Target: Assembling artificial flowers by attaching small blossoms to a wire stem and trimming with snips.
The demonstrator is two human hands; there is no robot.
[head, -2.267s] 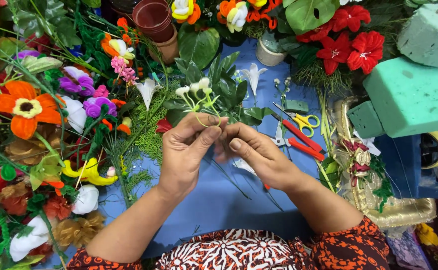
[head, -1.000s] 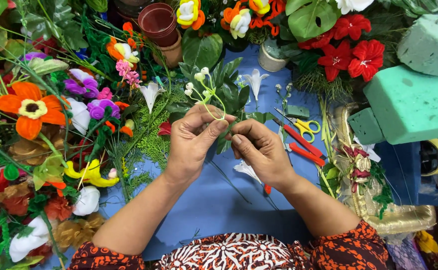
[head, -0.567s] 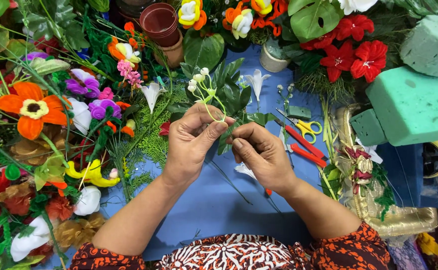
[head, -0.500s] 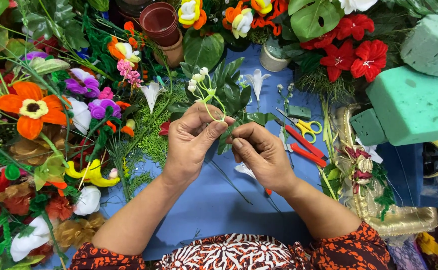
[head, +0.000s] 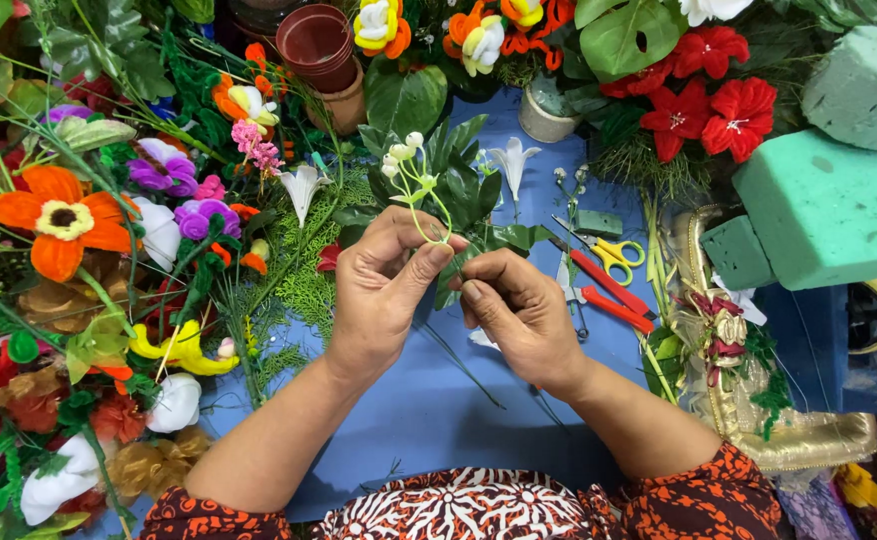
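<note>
Left hand: the left hand [head: 384, 290] sits centre frame, fingers curled tight, thumb and forefinger pinched on the thin stem of a sprig of white buds [head: 406, 160].
Sprig: it rises up and slightly left out of the left hand's fingertips, buds well above the knuckles, in front of dark green leaves [head: 464, 185].
Right hand: the right hand [head: 519, 310] is just right of centre, fingers bent inward, tips meeting a dark green leaf right beside the left thumb; the grip looks closed, though what exactly it holds under the fingers is hard to make out.
Hands together: the two are touching or very nearly so at the fingertips, over the blue table [head: 439, 420].
Right of the hands: red-handled pliers [head: 604, 290] and yellow scissors [head: 619, 255] lie on the table, near the right hand but apart from it.
Far right: green foam blocks [head: 819, 215] sit in the upper right of the frame, with red flowers [head: 709, 85] above the tools.
Left side: an orange flower [head: 59, 220] and purple blooms [head: 184, 195] crowd the left of the frame.
Top: brown pots [head: 319, 45] stand stacked at the upper centre.
</note>
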